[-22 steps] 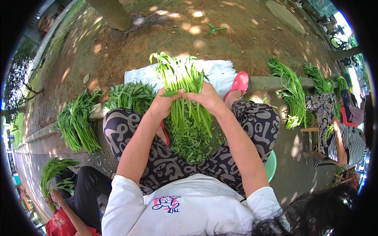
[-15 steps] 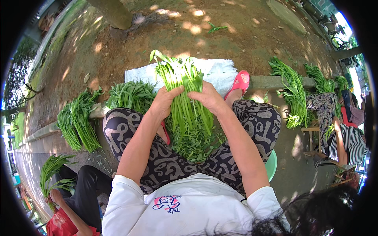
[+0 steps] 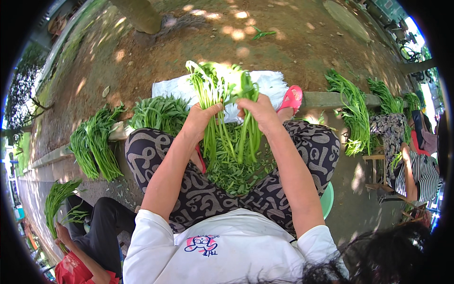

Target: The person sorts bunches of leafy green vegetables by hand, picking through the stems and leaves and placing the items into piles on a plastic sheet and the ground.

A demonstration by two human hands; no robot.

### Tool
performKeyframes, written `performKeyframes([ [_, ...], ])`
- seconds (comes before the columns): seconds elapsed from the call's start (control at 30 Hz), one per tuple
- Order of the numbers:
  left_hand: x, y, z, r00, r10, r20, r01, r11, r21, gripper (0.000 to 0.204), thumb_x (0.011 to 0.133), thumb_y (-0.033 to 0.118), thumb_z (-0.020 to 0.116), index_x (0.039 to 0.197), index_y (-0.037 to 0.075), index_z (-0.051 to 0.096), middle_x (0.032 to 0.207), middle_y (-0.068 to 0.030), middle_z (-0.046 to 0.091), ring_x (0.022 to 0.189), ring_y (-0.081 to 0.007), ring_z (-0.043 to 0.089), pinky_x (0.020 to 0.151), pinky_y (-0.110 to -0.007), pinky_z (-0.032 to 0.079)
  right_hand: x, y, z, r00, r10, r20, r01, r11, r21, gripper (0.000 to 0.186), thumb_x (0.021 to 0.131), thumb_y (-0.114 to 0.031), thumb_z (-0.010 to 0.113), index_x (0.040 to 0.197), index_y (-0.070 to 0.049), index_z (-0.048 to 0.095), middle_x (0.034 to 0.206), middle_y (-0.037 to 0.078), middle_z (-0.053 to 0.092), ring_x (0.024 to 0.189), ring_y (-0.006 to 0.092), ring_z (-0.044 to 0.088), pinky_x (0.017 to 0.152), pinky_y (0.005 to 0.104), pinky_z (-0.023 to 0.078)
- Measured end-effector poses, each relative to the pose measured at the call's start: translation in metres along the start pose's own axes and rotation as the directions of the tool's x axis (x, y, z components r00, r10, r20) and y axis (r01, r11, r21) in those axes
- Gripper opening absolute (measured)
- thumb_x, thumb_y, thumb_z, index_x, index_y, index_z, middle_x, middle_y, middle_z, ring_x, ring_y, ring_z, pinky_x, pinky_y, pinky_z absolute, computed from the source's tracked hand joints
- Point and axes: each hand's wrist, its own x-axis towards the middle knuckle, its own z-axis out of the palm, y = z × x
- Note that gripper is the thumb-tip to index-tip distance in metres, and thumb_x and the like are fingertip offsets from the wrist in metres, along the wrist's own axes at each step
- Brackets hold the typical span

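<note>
Between my knees I hold long-stemmed leafy greens that look like water spinach, parted into two bunches. My left hand (image 3: 200, 119) is closed round the left bunch (image 3: 209, 87), thumb across the stems. My right hand (image 3: 263, 112) grips the right bunch (image 3: 247, 137), its fingers partly hidden behind the stems. Both bunches stand roughly upright, with lower ends hanging above a pile of loose cut leaves (image 3: 231, 179) on the ground. Behind them a white sheet (image 3: 269, 85) lies over the stone curb.
More water spinach (image 3: 158, 113) rests by my left knee, with further bunches (image 3: 97, 142) along the curb (image 3: 314, 99) and at right (image 3: 352, 113). A green basin (image 3: 327, 199) shows beside my right thigh. A co-worker in red (image 3: 78, 270) sits lower left; another in stripes (image 3: 423, 175) sits right.
The single bunch has split in two. My right hand has moved slightly right with its share, opening a gap between the hands. The co-worker at lower left has shifted their greens slightly.
</note>
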Motion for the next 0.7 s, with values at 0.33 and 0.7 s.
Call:
performKeyframes([
  [0.33, 0.0, -0.002, 0.002, 0.996, 0.0, 0.09, 0.012, 0.991, -0.136, 0.019, 0.088, 0.013, 0.067, 0.102, 0.003, 0.061, 0.086, -0.0051, 0.063, 0.07, -0.0157, 0.059, 0.063, -0.031, 0.05, -0.006, 0.009, 0.019, 0.981, -0.067, 0.18, 0.049, 0.994, 0.102, 0.029, 0.079, -0.019, 0.071, 0.101, -0.002, 0.062, 0.09, 0.004, 0.062, 0.079, 0.0134, 0.056, 0.067, 0.03, 0.047],
  [0.7, -0.013, 0.008, 0.006, 0.989, -0.04, 0.139, 0.055, 0.993, -0.108, 0.02, 0.091, 0.015, 0.058, 0.105, 0.001, 0.063, 0.084, -0.0041, 0.061, 0.07, -0.0132, 0.056, 0.065, -0.029, 0.05, -0.007, 0.008, 0.016, 0.984, -0.05, 0.173, 0.037, 0.996, 0.077, 0.024, 0.079, -0.009, 0.068, 0.101, -0.003, 0.064, 0.091, 0.005, 0.066, 0.08, 0.0148, 0.062, 0.065, 0.0291, 0.049],
])
